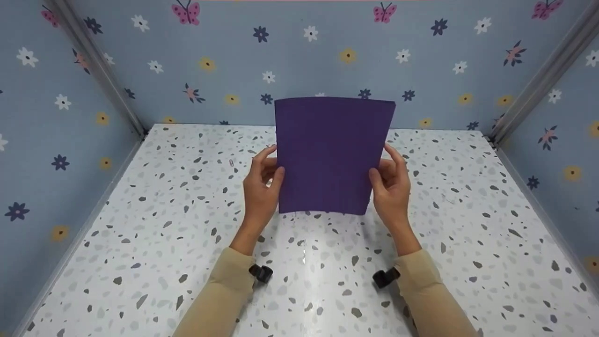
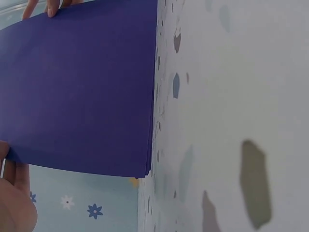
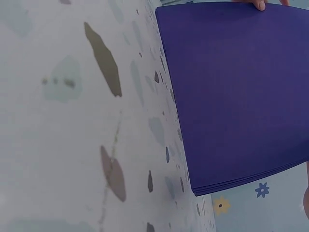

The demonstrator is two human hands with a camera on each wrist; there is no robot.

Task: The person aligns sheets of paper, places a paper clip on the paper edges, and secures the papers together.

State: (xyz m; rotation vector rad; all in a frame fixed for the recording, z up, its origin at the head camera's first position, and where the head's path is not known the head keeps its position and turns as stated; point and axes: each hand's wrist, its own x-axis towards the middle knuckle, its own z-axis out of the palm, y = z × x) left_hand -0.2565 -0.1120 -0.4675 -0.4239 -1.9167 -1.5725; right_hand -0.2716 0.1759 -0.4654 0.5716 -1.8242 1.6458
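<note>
My left hand [image 1: 262,189] and right hand [image 1: 392,189] pinch the purple sheets [image 1: 330,157] at opposite sides; I judge them light, bendable and slippery, so both edges suit best.

The head camera looked forward and down from above the near side of the rectangular stack of dark purple sheets [image 1: 330,154], well back from it. The small black left wrist camera [image 1: 261,274] and matching right wrist camera [image 1: 385,277] sat lower and closer on the stack's near side, their pictures rolled sideways; all three views shared its broad face.
</note>
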